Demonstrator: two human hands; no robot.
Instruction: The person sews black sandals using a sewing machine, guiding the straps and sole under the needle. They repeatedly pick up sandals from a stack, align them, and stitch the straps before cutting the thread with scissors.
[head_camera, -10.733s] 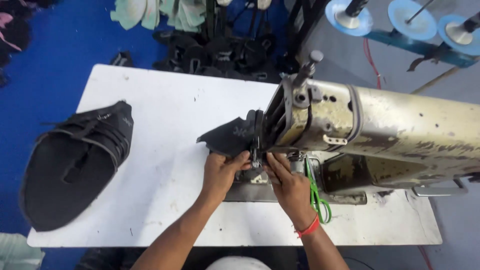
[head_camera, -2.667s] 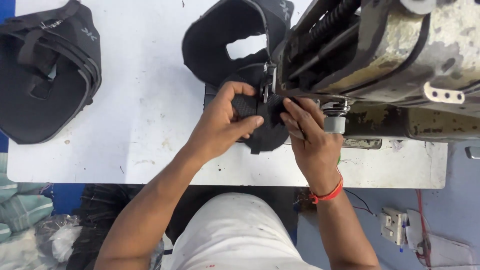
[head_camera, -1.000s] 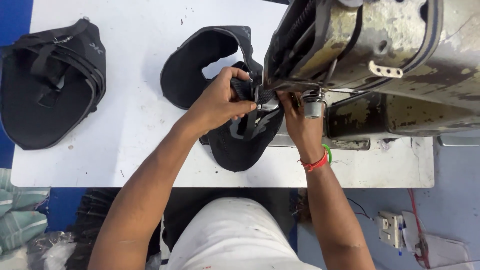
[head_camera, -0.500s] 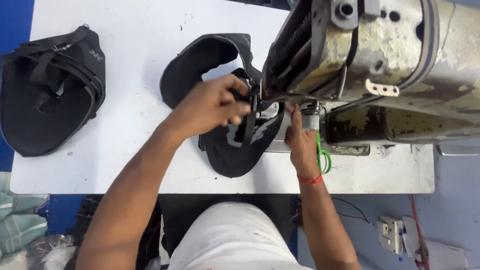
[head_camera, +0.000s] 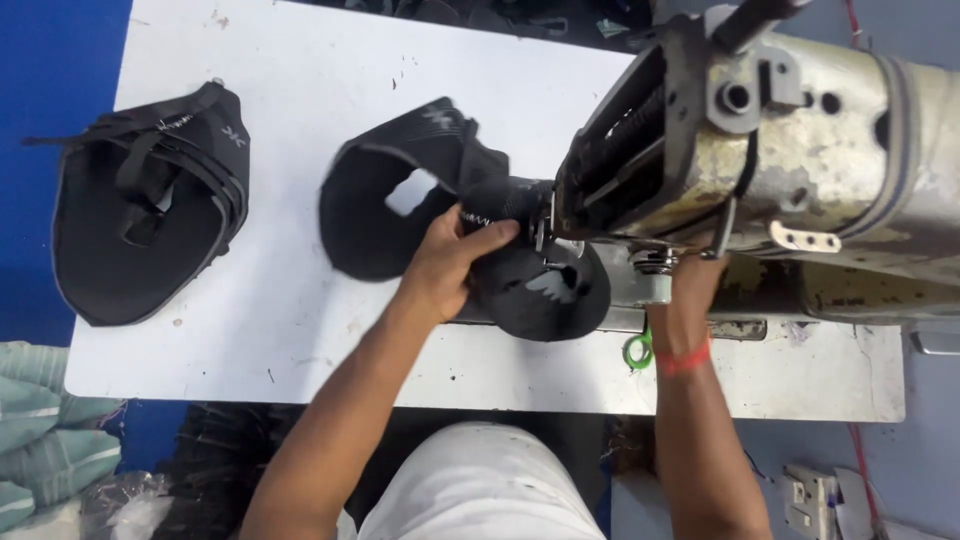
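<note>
While the left hand (head_camera: 455, 262) grips the black shoe upper (head_camera: 440, 215) at the needle end of the sewing machine (head_camera: 800, 160), its fingers are curled together over the folded dark fabric, thumb underneath, pinching the piece just beside the machine's foot. That upper lies on the white table (head_camera: 300, 90), one looped part spread toward the left and a rounded flap hanging at the table's front edge, right under the machine head. Half a second ago the right hand (head_camera: 685, 290) lay in plain sight by the needle plate; now it has slid up beneath the machine arm, and only the wrist with its red band (head_camera: 683, 358) and the back of the hand show, so I cannot tell how those fingers are set. A green loop (head_camera: 637, 350) hangs just beside that wrist. The left hand has stayed on the work but shifted slightly lower and nearer the front. Well apart, at the table's left end, a second black upper (head_camera: 140, 210) rests flat, untouched as before.
</note>
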